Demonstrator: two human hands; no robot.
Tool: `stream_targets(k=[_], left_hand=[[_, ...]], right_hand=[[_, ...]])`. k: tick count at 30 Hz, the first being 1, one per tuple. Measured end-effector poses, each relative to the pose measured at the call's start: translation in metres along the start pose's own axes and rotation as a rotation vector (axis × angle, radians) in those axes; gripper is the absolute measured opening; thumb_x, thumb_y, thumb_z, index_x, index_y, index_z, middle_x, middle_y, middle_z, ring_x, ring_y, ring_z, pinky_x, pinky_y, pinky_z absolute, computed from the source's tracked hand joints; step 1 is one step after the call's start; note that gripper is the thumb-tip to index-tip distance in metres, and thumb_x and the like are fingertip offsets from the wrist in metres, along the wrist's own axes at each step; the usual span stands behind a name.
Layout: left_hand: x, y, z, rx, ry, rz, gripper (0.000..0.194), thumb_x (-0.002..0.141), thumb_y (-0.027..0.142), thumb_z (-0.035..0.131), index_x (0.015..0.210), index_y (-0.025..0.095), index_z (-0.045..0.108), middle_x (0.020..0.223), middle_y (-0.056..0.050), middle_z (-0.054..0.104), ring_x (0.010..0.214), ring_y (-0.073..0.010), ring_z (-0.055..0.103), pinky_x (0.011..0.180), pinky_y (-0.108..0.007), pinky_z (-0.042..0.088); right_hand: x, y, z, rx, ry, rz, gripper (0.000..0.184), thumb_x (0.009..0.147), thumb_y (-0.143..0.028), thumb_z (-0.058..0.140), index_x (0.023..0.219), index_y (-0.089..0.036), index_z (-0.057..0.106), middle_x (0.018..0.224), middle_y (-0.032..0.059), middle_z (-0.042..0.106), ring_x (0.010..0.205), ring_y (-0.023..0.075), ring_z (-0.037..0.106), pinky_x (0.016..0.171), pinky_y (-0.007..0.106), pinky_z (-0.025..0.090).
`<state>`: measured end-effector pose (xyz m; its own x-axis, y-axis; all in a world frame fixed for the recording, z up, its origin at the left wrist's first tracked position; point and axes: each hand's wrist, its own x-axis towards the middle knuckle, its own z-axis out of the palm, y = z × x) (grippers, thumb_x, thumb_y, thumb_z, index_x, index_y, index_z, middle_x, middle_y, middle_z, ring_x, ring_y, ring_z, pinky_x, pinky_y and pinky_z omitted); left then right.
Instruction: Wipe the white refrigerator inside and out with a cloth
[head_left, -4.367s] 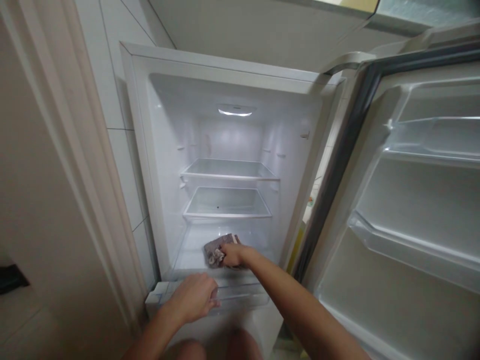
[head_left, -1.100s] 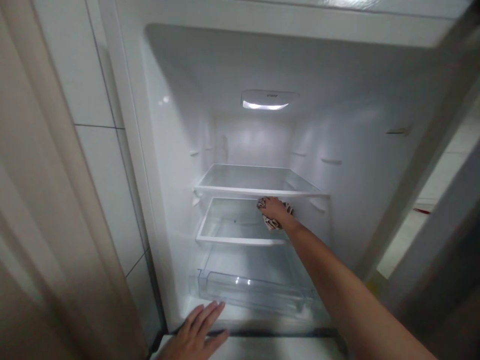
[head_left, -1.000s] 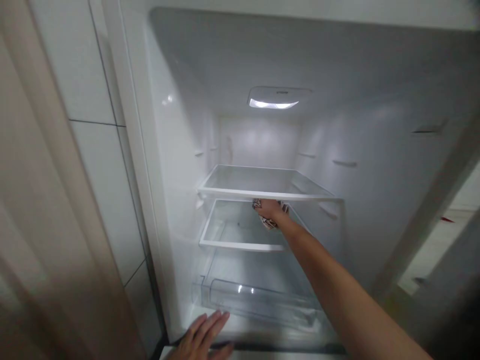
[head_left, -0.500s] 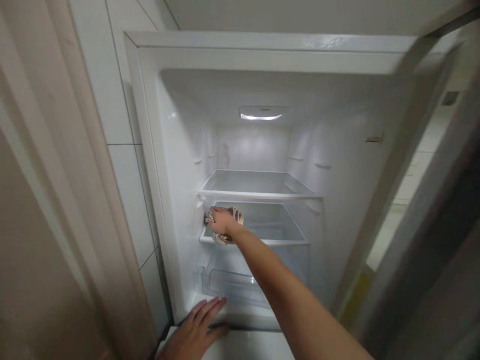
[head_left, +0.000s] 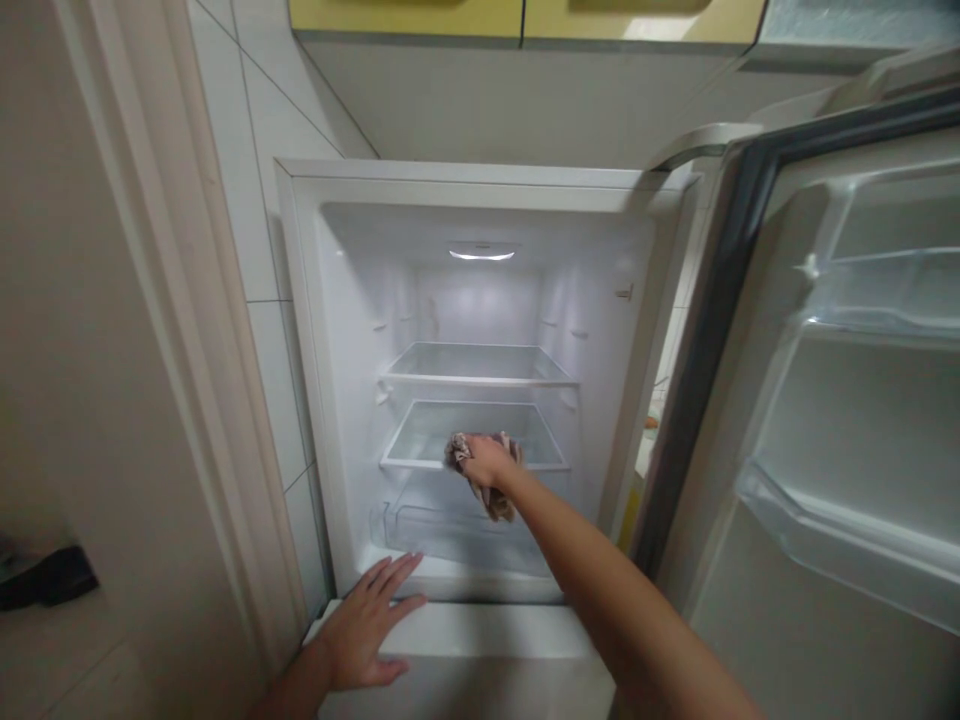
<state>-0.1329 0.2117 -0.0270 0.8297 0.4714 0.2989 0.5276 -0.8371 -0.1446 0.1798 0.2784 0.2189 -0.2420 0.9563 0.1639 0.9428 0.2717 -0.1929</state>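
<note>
Inside the open fridge (head_left: pixel 450 182), my right hand (head_left: pixel 486 460) grips a crumpled, patterned brown-and-white cloth (head_left: pixel 499 503). The cloth is at the front edge of the lower glass shelf (head_left: pixel 420 430), and part of it hangs below that edge. My left hand (head_left: pixel 373 610) rests with fingers spread on the white ledge at the bottom front of the compartment. Beneath the lower shelf sits a clear plastic drawer (head_left: pixel 427 530), partly hidden behind my right forearm.
An upper glass shelf (head_left: pixel 480 362) lies above the cloth. The fridge door (head_left: pixel 840 420) stands swung out on the right, with clear door bins (head_left: pixel 855 530). On the left are a tiled wall (head_left: pixel 266 350) and a door frame (head_left: pixel 180 330). Yellow cabinets (head_left: pixel 405 15) hang overhead.
My right hand has moved the cloth rightward along the lower shelf, from its left side to the middle of the front edge. The view has shifted, showing more of the door and cabinets.
</note>
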Motion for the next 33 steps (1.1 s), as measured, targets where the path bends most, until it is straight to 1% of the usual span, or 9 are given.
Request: stream_targets(k=[4, 8, 13, 16, 21, 23, 25, 29, 33], left_hand=[[-0.001, -0.002, 0.003, -0.023, -0.033, -0.009, 0.095, 0.078, 0.063, 0.084, 0.163, 0.040, 0.048, 0.187, -0.009, 0.004, 0.163, -0.0457, 0.035, 0.130, -0.064, 0.030], [-0.001, -0.002, 0.001, -0.071, -0.095, -0.032, 0.098, 0.077, 0.061, 0.085, 0.164, 0.042, 0.045, 0.187, -0.011, 0.004, 0.164, -0.0464, 0.032, 0.130, -0.068, 0.030], [0.000, -0.005, 0.001, -0.083, -0.121, -0.039, 0.102, 0.075, 0.067, 0.088, 0.164, 0.042, 0.045, 0.187, -0.011, 0.008, 0.164, -0.0467, 0.033, 0.130, -0.066, 0.032], [0.000, -0.008, 0.011, -0.029, -0.069, -0.007, 0.087, 0.086, 0.067, 0.081, 0.162, 0.043, 0.048, 0.187, -0.008, 0.013, 0.162, -0.0413, 0.038, 0.129, -0.058, 0.034], [-0.002, -0.008, 0.032, 0.129, 0.081, -0.013, 0.059, 0.098, 0.038, 0.074, 0.154, 0.044, 0.056, 0.184, -0.002, 0.027, 0.159, -0.0307, 0.039, 0.131, -0.047, 0.027], [-0.002, -0.008, 0.034, 0.145, 0.078, -0.018, 0.057, 0.098, 0.041, 0.074, 0.153, 0.044, 0.057, 0.183, -0.003, 0.030, 0.159, -0.0306, 0.039, 0.130, -0.047, 0.027], [-0.001, -0.009, 0.030, 0.094, 0.018, -0.015, 0.062, 0.094, 0.057, 0.077, 0.152, 0.041, 0.059, 0.182, -0.005, 0.031, 0.157, -0.0342, 0.042, 0.129, -0.050, 0.031], [0.000, -0.010, 0.015, -0.041, -0.084, -0.030, 0.090, 0.076, 0.079, 0.082, 0.153, 0.038, 0.059, 0.183, -0.009, 0.027, 0.156, -0.0441, 0.042, 0.127, -0.058, 0.035], [-0.001, -0.007, 0.006, -0.033, -0.032, -0.014, 0.093, 0.076, 0.071, 0.084, 0.159, 0.038, 0.054, 0.185, -0.009, 0.022, 0.159, -0.0442, 0.040, 0.129, -0.059, 0.031]], right_hand=[[0.000, 0.052, -0.014, -0.039, 0.048, 0.215, 0.040, 0.099, -0.025, 0.055, 0.136, -0.019, 0.070, 0.132, 0.0178, 0.074, 0.121, 0.0330, 0.072, 0.100, 0.038, 0.053], [0.014, 0.095, -0.013, -0.024, 0.084, 0.296, 0.047, 0.101, -0.022, 0.049, 0.144, -0.016, 0.066, 0.141, 0.0185, 0.070, 0.129, 0.0305, 0.069, 0.108, 0.038, 0.051], [0.051, 0.115, -0.006, 0.012, 0.103, 0.244, 0.044, 0.105, -0.023, 0.045, 0.143, -0.017, 0.066, 0.144, 0.0138, 0.069, 0.135, 0.0245, 0.065, 0.114, 0.031, 0.047], [0.081, 0.112, -0.001, 0.020, 0.089, 0.184, 0.038, 0.108, -0.029, 0.049, 0.138, -0.016, 0.068, 0.143, 0.0130, 0.069, 0.133, 0.0229, 0.065, 0.115, 0.032, 0.047], [0.132, 0.071, 0.012, 0.015, 0.048, 0.137, 0.040, 0.110, -0.036, 0.057, 0.141, -0.012, 0.065, 0.140, 0.0164, 0.068, 0.128, 0.0257, 0.067, 0.116, 0.046, 0.050], [0.144, 0.036, 0.020, 0.022, 0.025, 0.086, 0.042, 0.109, -0.038, 0.059, 0.143, -0.013, 0.063, 0.140, 0.0170, 0.068, 0.127, 0.0267, 0.068, 0.115, 0.046, 0.051], [0.147, -0.004, 0.027, 0.037, 0.009, -0.003, 0.044, 0.108, -0.038, 0.058, 0.146, -0.016, 0.063, 0.142, 0.0161, 0.068, 0.129, 0.0270, 0.068, 0.114, 0.043, 0.051], [0.128, -0.072, 0.037, 0.063, -0.018, -0.155, 0.048, 0.104, -0.040, 0.057, 0.148, -0.022, 0.061, 0.142, 0.0124, 0.070, 0.130, 0.0276, 0.068, 0.111, 0.037, 0.051], [0.088, -0.085, 0.037, 0.086, -0.031, -0.176, 0.051, 0.103, -0.042, 0.057, 0.151, -0.025, 0.059, 0.141, 0.0095, 0.071, 0.126, 0.0261, 0.070, 0.109, 0.036, 0.052]])
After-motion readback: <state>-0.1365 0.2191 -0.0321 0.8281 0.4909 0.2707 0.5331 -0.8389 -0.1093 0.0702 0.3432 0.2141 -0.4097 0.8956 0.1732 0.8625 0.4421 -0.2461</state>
